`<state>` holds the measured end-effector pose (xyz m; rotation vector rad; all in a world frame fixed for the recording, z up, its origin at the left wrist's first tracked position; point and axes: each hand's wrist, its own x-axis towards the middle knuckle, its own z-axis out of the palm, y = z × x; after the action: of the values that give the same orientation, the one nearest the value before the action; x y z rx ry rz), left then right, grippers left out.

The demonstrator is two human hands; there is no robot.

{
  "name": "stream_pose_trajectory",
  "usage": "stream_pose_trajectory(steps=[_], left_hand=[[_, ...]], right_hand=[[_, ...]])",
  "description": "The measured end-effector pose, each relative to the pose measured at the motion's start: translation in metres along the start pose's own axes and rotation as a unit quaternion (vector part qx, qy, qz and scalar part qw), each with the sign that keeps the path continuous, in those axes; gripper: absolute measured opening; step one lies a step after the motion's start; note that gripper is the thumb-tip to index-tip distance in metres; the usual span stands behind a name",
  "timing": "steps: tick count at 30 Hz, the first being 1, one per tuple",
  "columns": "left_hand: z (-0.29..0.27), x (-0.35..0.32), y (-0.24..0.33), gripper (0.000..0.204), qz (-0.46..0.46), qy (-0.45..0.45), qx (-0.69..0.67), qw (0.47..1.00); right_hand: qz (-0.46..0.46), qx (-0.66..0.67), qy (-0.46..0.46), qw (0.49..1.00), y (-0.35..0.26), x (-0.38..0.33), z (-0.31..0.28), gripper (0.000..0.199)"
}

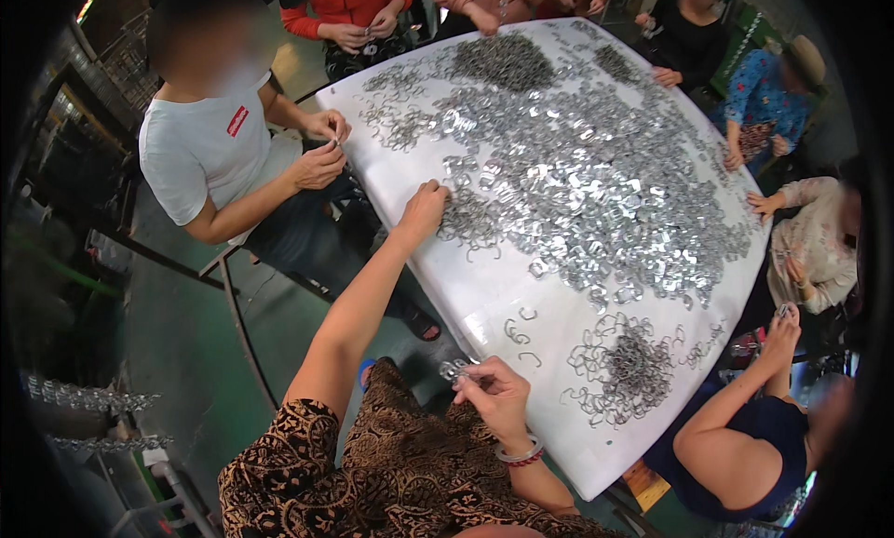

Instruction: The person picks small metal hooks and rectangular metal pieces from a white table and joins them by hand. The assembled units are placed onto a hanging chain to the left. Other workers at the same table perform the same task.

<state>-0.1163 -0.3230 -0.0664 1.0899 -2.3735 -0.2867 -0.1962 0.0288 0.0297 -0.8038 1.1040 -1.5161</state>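
My left hand (426,210) reaches out to the table's left side, its fingers curled at the edge of a small pile of bent wire hooks (473,220). Whether a hook is between those fingertips is hidden. Close to my body, just off the table's near edge, my right hand (498,394) pinches a small cluster of shiny metal clips (453,370). Across the middle of the white table (484,291) spreads a large heap of flat silvery metal pieces (596,194). A few loose wire hooks (521,333) lie on the bare white surface near my right hand.
More wire hooks are heaped at the near right (638,366) and far left; a darker pile (503,60) sits at the far edge. A person in a white T-shirt (209,156) works at my left. Several others line the far and right sides. Metal chains (88,398) hang at lower left.
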Motion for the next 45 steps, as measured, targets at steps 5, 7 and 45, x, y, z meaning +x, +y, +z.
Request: stream_pose_trajectory(steps=[5,7,45], left_hand=[[-0.002,0.003,0.000,0.017,-0.015,-0.057,0.047,0.997],[-0.009,0.001,0.002,0.013,-0.038,-0.034,-0.008,0.999],[-0.140,-0.229,0.189,0.016,-0.022,0.096,-0.388,0.916]], right_hand=[[-0.010,-0.001,0.023,1.000,-0.005,-0.014,0.010,0.013],[-0.013,-0.012,0.022,1.000,-0.005,-0.017,0.010,0.012],[-0.074,-0.051,0.071,0.993,-0.005,-0.027,0.030,0.013]])
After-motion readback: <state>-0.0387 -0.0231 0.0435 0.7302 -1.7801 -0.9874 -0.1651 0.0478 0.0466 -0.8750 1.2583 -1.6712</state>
